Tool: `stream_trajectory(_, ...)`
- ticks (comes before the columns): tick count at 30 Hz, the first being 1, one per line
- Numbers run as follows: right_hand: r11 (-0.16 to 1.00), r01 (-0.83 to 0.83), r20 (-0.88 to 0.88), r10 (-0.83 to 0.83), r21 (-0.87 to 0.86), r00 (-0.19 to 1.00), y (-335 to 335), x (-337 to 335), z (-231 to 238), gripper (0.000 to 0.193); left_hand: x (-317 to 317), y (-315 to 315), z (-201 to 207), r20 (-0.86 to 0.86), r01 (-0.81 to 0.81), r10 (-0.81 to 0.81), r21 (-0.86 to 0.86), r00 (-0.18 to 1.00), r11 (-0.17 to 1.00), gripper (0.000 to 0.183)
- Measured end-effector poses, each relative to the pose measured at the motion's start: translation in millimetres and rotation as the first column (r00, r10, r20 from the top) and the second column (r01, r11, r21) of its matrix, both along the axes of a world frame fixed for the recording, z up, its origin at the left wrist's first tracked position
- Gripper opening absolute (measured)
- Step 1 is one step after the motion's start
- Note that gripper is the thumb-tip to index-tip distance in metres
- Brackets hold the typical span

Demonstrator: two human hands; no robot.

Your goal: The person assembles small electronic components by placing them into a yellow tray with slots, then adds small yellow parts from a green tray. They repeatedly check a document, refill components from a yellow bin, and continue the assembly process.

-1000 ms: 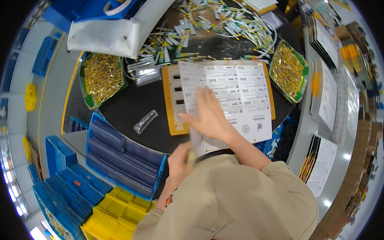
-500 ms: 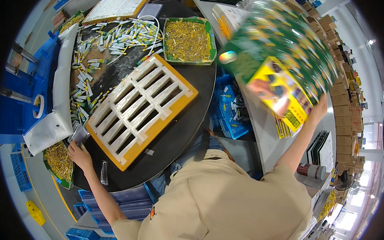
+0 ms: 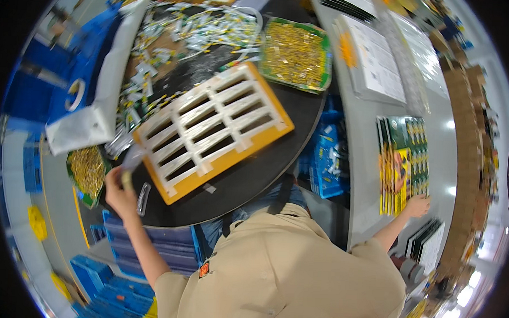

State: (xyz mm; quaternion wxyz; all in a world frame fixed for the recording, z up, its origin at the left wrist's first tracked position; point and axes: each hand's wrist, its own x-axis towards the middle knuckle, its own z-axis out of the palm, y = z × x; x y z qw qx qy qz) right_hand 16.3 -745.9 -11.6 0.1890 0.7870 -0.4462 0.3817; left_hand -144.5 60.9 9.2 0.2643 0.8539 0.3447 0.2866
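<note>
My left hand (image 3: 121, 195) is at the near left rim of the round black table, blurred, its fingers closed on a translucent plastic piece (image 3: 134, 156). Beside that piece lies an orange-edged board with white-framed slots (image 3: 213, 129). More clear plastic pieces (image 3: 119, 143) are just beyond the hand. On the grey bench to the right, my right hand (image 3: 417, 205) grips the near right corner of a green and yellow printed card (image 3: 416, 159), which lies on a stack of similar cards.
Small tubes (image 3: 148, 71) lie scattered across the table, next to a green tray of yellow pieces (image 3: 296, 54). A second such tray (image 3: 87, 173) is at the left. A blue crate (image 3: 328, 156) sits between table and bench. White sheets (image 3: 375, 62) are stacked farther back.
My right hand has brought the printed card down from above the bench onto the stack. My left hand has drawn back slightly with the plastic piece. The whole view has shifted.
</note>
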Motion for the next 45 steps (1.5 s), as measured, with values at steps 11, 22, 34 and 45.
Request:
stream_trajectory(11,-0.708,0.133,0.702,0.622,0.694,-0.347,537,31,24,0.026,64,-130,11,0.590,0.560,-0.087,-0.696,0.803,0.449,0.033)
stream_trajectory(22,-0.844,-0.356,0.048,0.407,0.401,-0.912,698,86,17,0.011,48,-57,-17,0.369,0.277,0.105,-0.830,0.923,0.485,0.024)
stream_trajectory(34,-0.797,-0.182,0.235,0.375,0.575,-0.897,667,53,12,0.020,22,-72,-19,0.108,0.107,-0.030,-0.838,0.994,0.535,0.028)
stream_trajectory(45,-0.726,0.206,0.525,0.243,0.656,-0.816,628,26,5,0.024,-5,-98,-17,0.175,0.073,0.171,-0.874,0.969,0.480,0.021)
